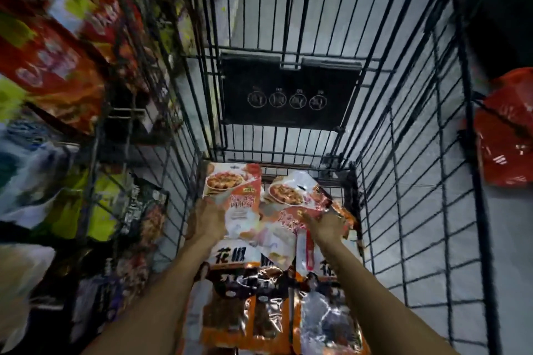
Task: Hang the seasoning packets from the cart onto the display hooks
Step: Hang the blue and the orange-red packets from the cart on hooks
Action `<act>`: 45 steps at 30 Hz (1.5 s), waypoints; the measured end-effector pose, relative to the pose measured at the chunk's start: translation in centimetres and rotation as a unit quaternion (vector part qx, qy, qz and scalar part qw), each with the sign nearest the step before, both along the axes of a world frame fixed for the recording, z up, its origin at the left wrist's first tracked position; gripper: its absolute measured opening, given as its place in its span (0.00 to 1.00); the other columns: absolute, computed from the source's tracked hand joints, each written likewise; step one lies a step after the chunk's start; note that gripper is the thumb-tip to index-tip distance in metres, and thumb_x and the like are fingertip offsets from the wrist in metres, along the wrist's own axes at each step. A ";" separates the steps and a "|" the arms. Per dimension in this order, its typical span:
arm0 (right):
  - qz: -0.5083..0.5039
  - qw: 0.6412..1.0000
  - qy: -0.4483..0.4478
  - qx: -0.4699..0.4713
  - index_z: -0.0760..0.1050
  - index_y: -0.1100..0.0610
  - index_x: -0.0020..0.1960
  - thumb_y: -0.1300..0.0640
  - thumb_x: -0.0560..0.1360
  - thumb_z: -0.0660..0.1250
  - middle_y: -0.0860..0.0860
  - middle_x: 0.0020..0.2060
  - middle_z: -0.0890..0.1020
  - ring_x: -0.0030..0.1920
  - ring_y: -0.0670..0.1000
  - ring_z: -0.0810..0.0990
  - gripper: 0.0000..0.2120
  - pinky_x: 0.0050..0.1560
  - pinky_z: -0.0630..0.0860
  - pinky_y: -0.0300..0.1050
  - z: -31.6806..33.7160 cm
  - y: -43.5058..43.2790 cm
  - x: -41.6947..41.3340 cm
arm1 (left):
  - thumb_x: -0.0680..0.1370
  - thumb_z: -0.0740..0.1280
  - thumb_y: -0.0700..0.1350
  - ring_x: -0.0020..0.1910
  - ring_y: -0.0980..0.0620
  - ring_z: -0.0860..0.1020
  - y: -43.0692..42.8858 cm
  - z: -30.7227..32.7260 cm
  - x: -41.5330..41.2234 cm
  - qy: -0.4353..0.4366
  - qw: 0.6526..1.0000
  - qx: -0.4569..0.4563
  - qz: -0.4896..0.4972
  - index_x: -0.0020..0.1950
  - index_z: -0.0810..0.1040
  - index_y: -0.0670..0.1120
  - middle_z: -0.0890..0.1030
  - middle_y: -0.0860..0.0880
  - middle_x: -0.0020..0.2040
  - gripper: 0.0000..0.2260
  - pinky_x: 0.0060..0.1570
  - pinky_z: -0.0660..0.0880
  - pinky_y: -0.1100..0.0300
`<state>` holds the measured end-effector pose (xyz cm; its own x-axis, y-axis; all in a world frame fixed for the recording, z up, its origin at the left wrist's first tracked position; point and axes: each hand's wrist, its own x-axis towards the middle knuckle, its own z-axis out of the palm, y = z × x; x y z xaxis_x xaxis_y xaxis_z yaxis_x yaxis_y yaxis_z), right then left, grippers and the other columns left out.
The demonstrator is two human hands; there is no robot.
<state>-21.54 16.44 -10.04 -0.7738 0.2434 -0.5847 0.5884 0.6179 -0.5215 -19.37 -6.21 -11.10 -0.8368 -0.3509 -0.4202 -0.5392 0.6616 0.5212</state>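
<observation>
Both my arms reach down into a black wire cart (pixel 403 210). My left hand (pixel 206 220) grips the left edge of a white and orange seasoning packet (pixel 236 196) with a food picture, standing tilted at the cart's far end. My right hand (pixel 324 228) holds a second similar packet (pixel 291 199) just to the right, its fingers over the packet's lower edge. Below my wrists lie several larger orange packets (pixel 245 311) with dark contents, stacked in the cart's bottom. The display hooks are blurred among hanging goods at the left.
A display rack (pixel 95 135) packed with red, yellow and dark hanging packets stands close on the left. The cart's folded black child seat flap (pixel 288 95) rises at the far end. A red plastic bag (pixel 507 135) hangs outside the cart's right wall. Grey floor shows through the bars.
</observation>
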 end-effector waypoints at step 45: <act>-0.366 0.851 -0.114 -0.359 0.75 0.68 0.60 0.69 0.69 0.73 0.63 0.54 0.82 0.35 0.55 0.81 0.21 0.34 0.82 0.50 -0.7 -2.2 -0.2 | 0.62 0.80 0.36 0.44 0.44 0.82 -0.6 0.8 -4.1 -0.170 0.919 0.317 0.163 0.60 0.73 0.32 0.83 0.37 0.49 0.30 0.44 0.79 0.55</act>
